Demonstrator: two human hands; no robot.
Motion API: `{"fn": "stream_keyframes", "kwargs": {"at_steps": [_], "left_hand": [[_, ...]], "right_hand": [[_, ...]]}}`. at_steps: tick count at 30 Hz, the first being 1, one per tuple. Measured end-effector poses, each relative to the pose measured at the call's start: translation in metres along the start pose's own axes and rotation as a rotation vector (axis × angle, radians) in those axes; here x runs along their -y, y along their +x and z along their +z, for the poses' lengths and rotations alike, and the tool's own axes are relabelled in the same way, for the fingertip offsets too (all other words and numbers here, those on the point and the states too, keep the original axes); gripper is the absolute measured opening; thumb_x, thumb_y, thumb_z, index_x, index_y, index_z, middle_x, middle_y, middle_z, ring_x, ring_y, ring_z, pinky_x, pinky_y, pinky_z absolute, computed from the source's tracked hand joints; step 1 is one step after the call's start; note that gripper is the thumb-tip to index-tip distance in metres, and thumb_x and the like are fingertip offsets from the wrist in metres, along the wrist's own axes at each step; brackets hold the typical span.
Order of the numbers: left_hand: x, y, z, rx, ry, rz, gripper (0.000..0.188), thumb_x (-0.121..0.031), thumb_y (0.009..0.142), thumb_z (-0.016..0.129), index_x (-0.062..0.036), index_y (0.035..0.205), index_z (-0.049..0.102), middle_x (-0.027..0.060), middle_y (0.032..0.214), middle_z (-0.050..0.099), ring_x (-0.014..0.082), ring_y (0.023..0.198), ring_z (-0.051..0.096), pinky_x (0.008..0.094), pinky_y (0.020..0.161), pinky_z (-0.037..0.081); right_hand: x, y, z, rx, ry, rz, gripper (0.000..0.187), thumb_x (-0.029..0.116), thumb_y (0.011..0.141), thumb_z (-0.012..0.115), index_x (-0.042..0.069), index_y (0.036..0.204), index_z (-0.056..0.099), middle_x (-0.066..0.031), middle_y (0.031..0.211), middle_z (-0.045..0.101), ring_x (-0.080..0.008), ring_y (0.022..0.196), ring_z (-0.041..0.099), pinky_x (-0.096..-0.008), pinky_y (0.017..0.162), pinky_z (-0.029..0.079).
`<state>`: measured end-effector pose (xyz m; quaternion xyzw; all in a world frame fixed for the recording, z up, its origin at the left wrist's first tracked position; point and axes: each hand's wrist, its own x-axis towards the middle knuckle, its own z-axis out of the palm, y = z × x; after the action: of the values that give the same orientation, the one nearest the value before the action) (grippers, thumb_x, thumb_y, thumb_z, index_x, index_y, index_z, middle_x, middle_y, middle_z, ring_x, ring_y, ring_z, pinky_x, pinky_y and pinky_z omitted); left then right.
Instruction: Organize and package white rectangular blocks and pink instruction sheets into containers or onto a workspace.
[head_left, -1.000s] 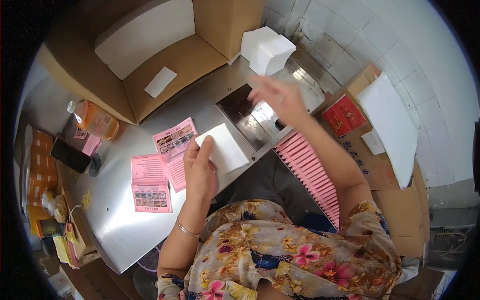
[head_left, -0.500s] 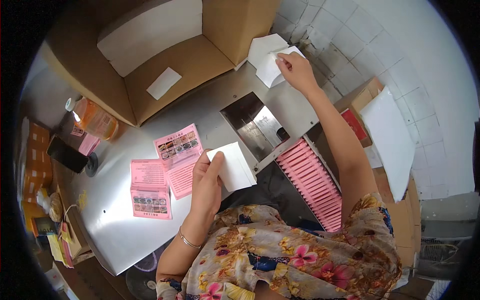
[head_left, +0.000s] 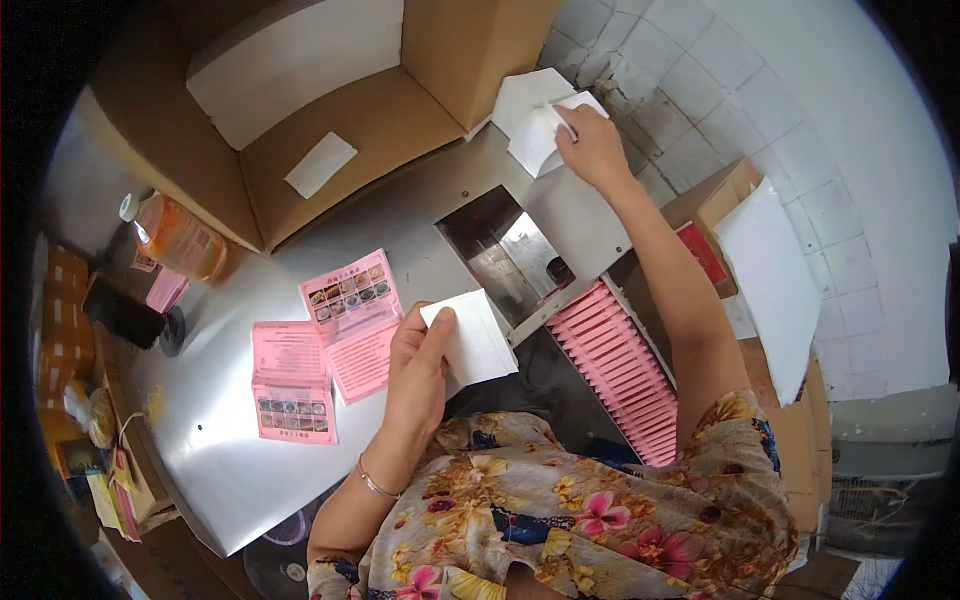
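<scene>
My left hand (head_left: 412,375) is closed round a small flat bundle of white paper pieces (head_left: 478,338), with the thumb lying on top. At the back right, my right hand (head_left: 597,152) bends over loose white papers (head_left: 532,125), its fingers pinched at the edge of a curled sheet. The fingertips are partly hidden there. Two unfolded pink leaflets (head_left: 350,300) with rows of small pictures lie on the metal table (head_left: 215,440), left of my left hand. Between my arms, many folded pink leaflets (head_left: 615,370) stand in a row in a slanted metal chute.
A large open cardboard box (head_left: 330,120) with one white slip (head_left: 321,165) inside stands at the back. A shiny recessed opening (head_left: 505,250) lies in the tabletop. To the left are an orange bottle (head_left: 180,238) and a dark phone (head_left: 122,312) on a stand. More cardboard (head_left: 795,430) stands at right.
My right hand has shifted slightly over the white papers, its fingers more turned under. The left hand keeps its bundle almost in place. The whole view has moved a little.
</scene>
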<state>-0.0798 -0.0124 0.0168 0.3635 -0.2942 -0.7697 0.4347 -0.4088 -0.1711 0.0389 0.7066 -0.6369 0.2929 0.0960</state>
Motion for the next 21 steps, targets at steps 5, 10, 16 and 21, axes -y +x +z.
{"fn": "stream_keyframes", "kwargs": {"at_steps": [5, 10, 16, 21], "left_hand": [[0.004, 0.002, 0.001, -0.100, 0.013, 0.068, 0.015, -0.024, 0.104, 0.055, -0.0108, 0.104, 0.062, -0.0101, 0.075, 0.056, -0.0030, 0.061, 0.044, 0.0166, 0.050, 0.029], [0.007, 0.002, -0.013, -0.159, 0.042, 0.138, 0.018, -0.023, 0.106, 0.051, -0.0082, 0.109, 0.061, -0.0068, 0.083, 0.059, -0.0005, 0.066, 0.047, 0.0191, 0.054, 0.035], [0.014, 0.003, -0.006, -0.160, 0.100, 0.240, 0.032, -0.028, 0.107, 0.047, -0.0033, 0.121, 0.061, -0.0016, 0.092, 0.061, 0.0057, 0.079, 0.052, 0.0209, 0.067, 0.041], [0.006, -0.014, -0.002, 0.061, 0.575, 0.684, 0.025, -0.014, 0.103, 0.048, -0.0017, 0.118, 0.063, 0.0080, 0.103, 0.067, 0.0124, 0.093, 0.061, 0.0272, 0.079, 0.047]], "right_hand": [[0.015, 0.000, -0.040, -0.402, 0.052, -0.192, 0.035, 0.008, 0.093, 0.055, 0.009, 0.126, 0.067, -0.0096, 0.091, 0.063, -0.0217, 0.079, 0.061, -0.0331, 0.072, 0.050], [0.137, -0.064, -0.075, 0.033, 0.586, 0.080, 0.034, 0.009, 0.102, 0.049, 0.007, 0.133, 0.063, -0.0079, 0.115, 0.069, -0.0117, 0.105, 0.061, -0.0275, 0.093, 0.048], [0.185, -0.126, -0.009, 0.102, 0.596, -0.227, 0.061, 0.001, 0.079, 0.076, 0.006, 0.137, 0.058, -0.0134, 0.116, 0.065, -0.0223, 0.099, 0.066, -0.0347, 0.084, 0.053], [0.181, -0.143, -0.014, 0.094, 0.812, -0.085, 0.078, 0.001, 0.079, 0.075, 0.006, 0.150, 0.042, -0.0151, 0.130, 0.059, -0.0220, 0.113, 0.061, -0.0349, 0.094, 0.049]]}}
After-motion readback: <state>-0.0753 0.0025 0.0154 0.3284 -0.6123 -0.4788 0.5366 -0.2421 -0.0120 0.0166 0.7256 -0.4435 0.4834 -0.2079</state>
